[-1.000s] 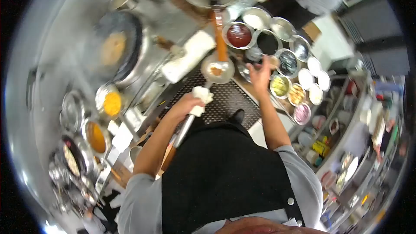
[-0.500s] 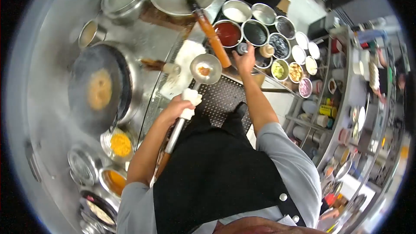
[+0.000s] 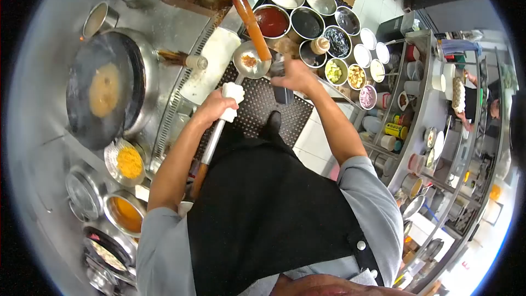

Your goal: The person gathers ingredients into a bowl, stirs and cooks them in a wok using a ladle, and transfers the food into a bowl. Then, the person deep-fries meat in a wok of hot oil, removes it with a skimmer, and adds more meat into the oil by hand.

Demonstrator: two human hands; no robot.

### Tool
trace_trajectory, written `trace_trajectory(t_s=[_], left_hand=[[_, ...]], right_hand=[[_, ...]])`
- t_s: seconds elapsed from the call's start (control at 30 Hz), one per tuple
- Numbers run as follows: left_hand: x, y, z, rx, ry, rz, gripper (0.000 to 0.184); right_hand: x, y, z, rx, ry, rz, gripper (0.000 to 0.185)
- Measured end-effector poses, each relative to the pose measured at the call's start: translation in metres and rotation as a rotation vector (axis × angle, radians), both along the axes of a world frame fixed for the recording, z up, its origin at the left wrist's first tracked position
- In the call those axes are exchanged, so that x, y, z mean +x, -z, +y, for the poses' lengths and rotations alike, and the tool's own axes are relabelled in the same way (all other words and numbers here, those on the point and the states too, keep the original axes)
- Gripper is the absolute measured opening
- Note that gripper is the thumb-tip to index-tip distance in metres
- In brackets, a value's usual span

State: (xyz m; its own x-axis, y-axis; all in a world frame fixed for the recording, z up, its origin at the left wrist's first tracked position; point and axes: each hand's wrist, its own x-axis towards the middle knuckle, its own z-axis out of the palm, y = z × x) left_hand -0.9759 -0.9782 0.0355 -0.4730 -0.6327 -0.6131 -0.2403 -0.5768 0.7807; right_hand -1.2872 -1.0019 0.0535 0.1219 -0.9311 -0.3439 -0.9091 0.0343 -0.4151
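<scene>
My left hand (image 3: 215, 106) is closed around the handle of a long metal ladle (image 3: 262, 69), with a white cloth (image 3: 232, 98) bunched beside the grip. The ladle's bowl holds a small heap of reddish-brown seasoning (image 3: 249, 61). Just right of the bowl, my right hand (image 3: 298, 76) grips a small dark bottle (image 3: 283, 95); its top end is smeared by motion. A tall bottle of orange liquid (image 3: 249, 22) with a dark neck stands close above the ladle. To the left, a dark wok (image 3: 79, 109) steams with a pool of light-brown liquid in it.
Several round pots of sauces stand at top centre, including a red sauce (image 3: 272, 21). Bowls of chopped green pieces (image 3: 333, 71) and pink onion (image 3: 367, 97) sit nearby. A brush (image 3: 178, 58) lies beside the wok. Shelving (image 3: 419, 85) lines the right.
My right hand has drawn back from among the sauce pots, bringing the dark bottle next to the ladle. My left hand still holds the ladle. The whole view has shifted slightly.
</scene>
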Motion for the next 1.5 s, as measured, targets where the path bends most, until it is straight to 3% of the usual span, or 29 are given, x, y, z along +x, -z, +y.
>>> trace_trajectory(t_s=[0.03,0.17,0.2,0.33,0.43,0.57,1.03,1.13,1.23,1.3,1.37,1.5], left_hand=[[-0.005,0.001,0.008,0.008,-0.011,0.02,0.043],[-0.026,0.008,0.038,0.011,-0.063,0.008,0.043],[-0.034,0.005,0.046,0.026,-0.114,0.033,0.041],[-0.055,0.021,0.064,0.028,-0.114,0.041,0.048],[-0.068,0.023,0.073,0.049,-0.171,0.052,0.041],[-0.082,0.018,0.076,0.052,-0.202,0.054,0.042],[-0.097,0.017,0.075,0.063,-0.224,0.081,0.042],[-0.092,0.011,0.076,0.058,-0.268,0.088,0.042],[-0.079,0.0,0.081,0.095,-0.308,0.082,0.043],[-0.066,-0.007,0.088,0.087,-0.35,0.04,0.043],[-0.053,-0.006,0.099,0.084,-0.407,0.068,0.043],[-0.022,-0.013,0.123,0.023,-0.571,0.104,0.032]], right_hand=[[0.008,0.001,0.004,0.113,-0.08,0.083,0.079],[0.008,0.037,0.018,0.332,-0.278,-0.007,0.067],[0.019,0.001,0.017,0.524,-0.204,0.05,0.066],[0.005,0.009,0.026,0.534,-0.197,0.071,0.067],[-0.009,0.01,0.029,0.541,-0.208,0.039,0.069],[-0.029,0.037,0.032,0.401,-0.308,0.093,0.072],[-0.043,0.022,0.028,0.32,-0.391,0.16,0.07],[-0.046,0.015,0.024,0.223,-0.414,0.149,0.078],[-0.051,-0.008,0.01,0.025,-0.175,0.131,0.079],[-0.055,-0.004,-0.004,-0.202,0.033,-0.047,0.074],[-0.055,0.009,-0.025,-0.411,0.168,-0.256,0.069],[-0.054,0.078,-0.066,-0.578,0.283,-0.258,0.074]])
